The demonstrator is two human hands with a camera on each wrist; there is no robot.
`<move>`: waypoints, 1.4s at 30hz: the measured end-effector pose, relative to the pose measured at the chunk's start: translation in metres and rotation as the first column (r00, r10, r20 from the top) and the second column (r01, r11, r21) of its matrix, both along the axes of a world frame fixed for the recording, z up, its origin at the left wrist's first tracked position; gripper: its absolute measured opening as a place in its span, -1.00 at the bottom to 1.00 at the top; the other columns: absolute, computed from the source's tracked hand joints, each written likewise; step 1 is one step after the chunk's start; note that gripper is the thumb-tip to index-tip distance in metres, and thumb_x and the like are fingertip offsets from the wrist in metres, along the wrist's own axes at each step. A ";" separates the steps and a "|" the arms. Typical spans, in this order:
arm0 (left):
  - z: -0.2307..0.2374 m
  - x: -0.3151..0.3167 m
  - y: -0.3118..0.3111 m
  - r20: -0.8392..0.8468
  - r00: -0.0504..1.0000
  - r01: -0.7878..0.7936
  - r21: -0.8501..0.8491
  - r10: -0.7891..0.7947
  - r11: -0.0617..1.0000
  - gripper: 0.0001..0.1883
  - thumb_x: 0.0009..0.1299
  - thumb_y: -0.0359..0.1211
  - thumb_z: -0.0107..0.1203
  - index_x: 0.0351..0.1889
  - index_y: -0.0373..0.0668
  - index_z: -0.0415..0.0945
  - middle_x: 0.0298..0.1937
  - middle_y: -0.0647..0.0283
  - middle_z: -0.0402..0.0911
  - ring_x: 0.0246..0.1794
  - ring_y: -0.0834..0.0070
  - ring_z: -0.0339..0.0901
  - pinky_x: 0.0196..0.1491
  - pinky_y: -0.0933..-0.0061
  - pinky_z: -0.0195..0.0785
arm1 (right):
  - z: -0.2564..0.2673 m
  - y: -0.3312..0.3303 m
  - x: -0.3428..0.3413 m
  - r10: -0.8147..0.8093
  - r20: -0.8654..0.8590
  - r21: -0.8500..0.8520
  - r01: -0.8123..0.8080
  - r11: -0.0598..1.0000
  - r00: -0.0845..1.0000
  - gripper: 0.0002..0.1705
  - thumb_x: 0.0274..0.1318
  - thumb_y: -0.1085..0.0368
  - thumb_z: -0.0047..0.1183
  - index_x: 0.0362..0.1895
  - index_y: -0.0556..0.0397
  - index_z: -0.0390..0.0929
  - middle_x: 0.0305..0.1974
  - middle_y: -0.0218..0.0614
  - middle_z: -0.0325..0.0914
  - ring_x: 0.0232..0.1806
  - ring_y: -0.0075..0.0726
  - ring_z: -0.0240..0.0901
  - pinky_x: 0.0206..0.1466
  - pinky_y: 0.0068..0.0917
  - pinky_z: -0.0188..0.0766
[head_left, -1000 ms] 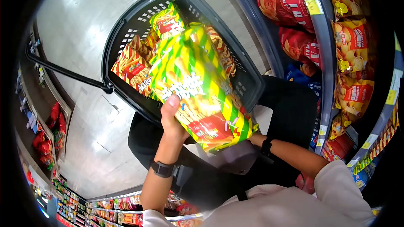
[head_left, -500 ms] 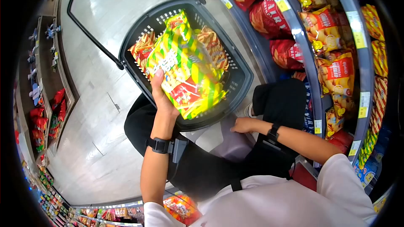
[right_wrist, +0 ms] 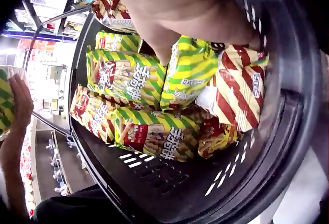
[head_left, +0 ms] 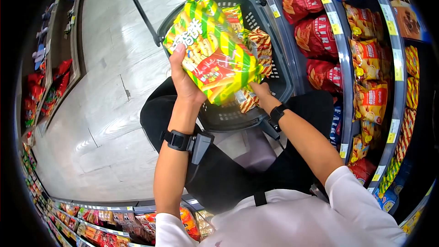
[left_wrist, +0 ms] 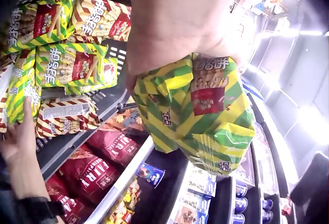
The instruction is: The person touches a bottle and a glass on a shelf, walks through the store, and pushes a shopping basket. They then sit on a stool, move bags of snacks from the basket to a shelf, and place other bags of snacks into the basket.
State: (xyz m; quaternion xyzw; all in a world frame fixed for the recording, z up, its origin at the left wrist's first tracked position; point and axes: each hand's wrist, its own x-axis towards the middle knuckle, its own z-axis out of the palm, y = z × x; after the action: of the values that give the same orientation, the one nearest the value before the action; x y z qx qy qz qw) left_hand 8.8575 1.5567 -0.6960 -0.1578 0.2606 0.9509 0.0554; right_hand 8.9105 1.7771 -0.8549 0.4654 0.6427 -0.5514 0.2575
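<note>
My left hand (head_left: 185, 80) grips green-and-yellow striped snack bags (head_left: 215, 57) over the left side of a dark basket (right_wrist: 257, 167), thumb on the front. In the left wrist view two such bags (left_wrist: 216, 100) hang together below the palm. My right hand (head_left: 262, 93) reaches down inside the basket at its near right. In the right wrist view it holds a green-and-yellow snack bag (right_wrist: 189, 77) standing on edge; some of its fingers are hidden. Beside that bag are a red-and-cream striped bag (right_wrist: 241, 93) and several more striped bags (right_wrist: 157, 131).
Shelves on the right hold red chip bags (head_left: 318, 36) and yellow-orange snack bags (head_left: 368, 98), close along the basket's side. The basket's handle (head_left: 141, 11) leans outward over the grey floor (head_left: 103, 87). Another shelf (head_left: 59, 59) stands far left.
My right hand, beside my knee half a second ago, has moved into the basket and onto a bag there. The left hand's bags have shifted toward the basket's left side, uncovering bags inside.
</note>
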 end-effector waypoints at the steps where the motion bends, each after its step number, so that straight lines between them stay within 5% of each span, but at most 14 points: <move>1: 0.001 0.000 0.001 0.004 1.000 0.002 -0.009 -0.002 1.000 -0.37 0.37 -0.04 0.07 0.26 -0.29 0.30 0.14 0.06 0.54 0.05 0.31 0.58 0.13 0.25 0.48 | 0.006 -0.002 0.000 0.018 0.008 0.062 -0.018 0.998 1.000 -0.25 -0.13 0.02 0.44 -0.01 0.38 0.52 -0.06 -0.07 0.59 -0.12 -0.20 0.56 -0.12 -0.31 0.46; 7: -0.003 0.003 0.005 0.011 0.998 0.062 0.015 -0.062 0.998 -0.40 0.38 -0.06 0.05 0.24 -0.28 0.32 0.11 0.07 0.57 0.03 0.31 0.59 0.11 0.28 0.49 | -0.010 0.006 -0.003 -0.001 -0.071 0.166 0.013 0.986 0.998 -0.43 -0.25 0.25 0.45 -0.11 0.31 0.57 -0.16 -0.05 0.62 -0.20 -0.22 0.61 -0.16 -0.35 0.51; 10: -0.036 0.008 0.000 0.164 0.986 0.023 -0.111 -0.005 0.993 -0.42 0.39 0.01 0.05 0.17 -0.25 0.39 0.06 0.10 0.60 -0.08 0.31 0.62 0.02 0.26 0.53 | 0.004 0.014 0.014 -0.299 -0.234 -0.313 0.219 0.924 0.925 -0.51 -0.13 0.40 0.35 -0.05 0.28 0.50 -0.19 -0.09 0.60 -0.24 -0.20 0.62 -0.25 -0.33 0.58; 11: -0.047 0.009 -0.003 0.207 0.977 0.078 -0.103 -0.056 0.992 -0.43 0.40 0.04 0.02 0.14 -0.23 0.42 0.03 0.10 0.60 -0.11 0.27 0.61 -0.01 0.24 0.52 | 0.029 0.017 0.017 -0.296 -0.301 -0.307 0.202 0.930 0.907 -0.58 -0.08 0.46 0.32 -0.08 0.24 0.48 -0.22 -0.12 0.59 -0.27 -0.21 0.61 -0.29 -0.33 0.60; 13: -0.070 0.012 -0.015 0.183 0.956 0.226 0.031 -0.228 0.974 -0.35 0.39 0.12 -0.05 0.21 -0.20 0.39 0.09 0.07 0.57 0.01 0.14 0.56 0.11 0.11 0.45 | -0.029 0.044 0.043 0.101 -0.452 0.221 0.001 0.975 0.887 -0.57 -0.03 0.36 0.30 -0.04 0.21 0.51 -0.21 -0.21 0.63 -0.25 -0.28 0.60 -0.25 -0.32 0.55; 14: -0.053 0.011 -0.005 0.073 0.946 0.308 0.082 -0.314 0.948 -0.31 0.39 0.13 -0.07 0.29 -0.19 0.33 0.18 0.05 0.52 0.10 0.13 0.51 0.17 0.08 0.39 | 0.064 0.041 0.038 0.078 -0.324 0.219 -0.005 0.976 0.943 -0.38 -0.09 0.29 0.35 0.08 0.19 0.41 -0.13 -0.17 0.61 -0.15 -0.30 0.58 -0.11 -0.35 0.53; 16: -0.024 0.018 0.015 0.127 0.924 0.365 -0.011 -0.361 0.931 -0.27 0.37 0.13 -0.06 0.36 -0.16 0.25 0.28 0.12 0.43 0.18 0.18 0.44 0.21 0.11 0.35 | 0.117 0.062 0.047 0.181 -0.398 0.284 -0.067 0.957 0.899 -0.26 -0.12 0.22 0.39 0.15 0.15 0.34 -0.05 -0.16 0.58 -0.03 -0.33 0.53 0.04 -0.37 0.47; 20: -0.019 0.037 0.034 0.158 0.848 0.530 -0.221 -0.506 0.819 -0.20 0.30 0.20 0.01 0.34 -0.16 0.26 0.22 0.15 0.45 0.14 0.20 0.44 0.16 0.16 0.34 | 0.188 0.112 0.070 0.024 -0.690 0.082 0.046 0.996 0.724 -0.18 -0.21 0.07 0.42 0.15 0.03 0.30 -0.08 -0.17 0.56 0.01 -0.31 0.50 0.09 -0.33 0.42; 24: 0.062 0.079 0.062 0.224 0.770 0.635 -0.184 -0.597 0.750 -0.20 0.30 0.15 0.05 0.35 -0.20 0.24 0.26 0.13 0.43 0.17 0.20 0.43 0.17 0.18 0.35 | 0.265 0.151 0.099 -0.207 -0.868 -0.109 0.233 0.966 0.452 -0.28 -0.11 0.32 0.40 0.16 0.10 0.33 0.04 -0.27 0.49 0.04 -0.42 0.46 0.15 -0.42 0.39; 28: 0.114 0.097 0.085 0.110 0.738 0.673 -0.190 -0.666 0.715 -0.21 0.30 0.13 0.06 0.35 -0.21 0.24 0.25 0.12 0.44 0.16 0.20 0.44 0.17 0.18 0.36 | 0.305 0.184 0.145 -0.425 -0.896 -0.370 0.313 0.875 0.131 -0.54 0.09 0.27 0.30 0.05 0.05 0.46 -0.07 -0.38 0.58 -0.04 -0.47 0.52 0.04 -0.48 0.48; 30: 0.137 0.103 0.104 0.034 0.717 0.688 -0.199 -0.697 0.698 -0.22 0.30 0.11 0.06 0.35 -0.21 0.24 0.25 0.11 0.44 0.15 0.20 0.45 0.17 0.18 0.36 | 0.329 0.193 0.166 -0.693 -0.719 -0.641 0.340 0.688 0.046 -0.52 0.28 0.02 0.10 0.15 -0.01 0.43 -0.05 -0.33 0.59 -0.09 -0.41 0.59 0.00 -0.40 0.53; 32: 0.161 0.111 0.119 -0.041 0.690 0.700 -0.217 -0.722 0.681 -0.23 0.30 0.10 0.07 0.34 -0.21 0.24 0.25 0.10 0.44 0.15 0.19 0.45 0.16 0.18 0.37 | 0.368 0.205 0.189 -0.825 -0.542 -0.786 0.252 0.565 0.158 -0.45 0.32 -0.12 -0.02 0.17 0.01 0.43 -0.05 -0.31 0.61 -0.15 -0.35 0.62 -0.05 -0.36 0.57; 36: 0.206 0.131 0.144 -0.167 0.635 0.711 -0.256 -0.754 0.656 -0.24 0.30 0.07 0.08 0.34 -0.22 0.25 0.24 0.09 0.45 0.14 0.19 0.46 0.16 0.18 0.38 | 0.378 0.227 0.231 -0.813 -0.524 -0.816 0.125 0.565 0.255 -0.52 0.29 0.02 -0.01 0.17 0.03 0.43 -0.07 -0.27 0.63 -0.16 -0.29 0.63 -0.07 -0.32 0.58; 42: 0.255 0.162 0.170 -0.298 0.558 0.709 -0.314 -0.775 0.631 -0.26 0.30 0.02 0.10 0.34 -0.23 0.25 0.23 0.08 0.46 0.13 0.19 0.48 0.15 0.18 0.39 | 0.379 0.253 0.291 -0.868 -0.438 -0.880 0.085 0.467 0.233 -0.51 0.21 0.23 -0.04 0.21 0.11 0.43 0.02 -0.19 0.61 -0.06 -0.23 0.61 0.08 -0.28 0.52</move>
State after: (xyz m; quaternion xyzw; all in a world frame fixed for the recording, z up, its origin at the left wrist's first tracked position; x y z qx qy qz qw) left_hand 9.0192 1.7266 -0.4411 0.1643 0.3820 0.8247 0.3835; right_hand 9.2019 2.0304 -0.4757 0.1617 0.2006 -0.9518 -0.1665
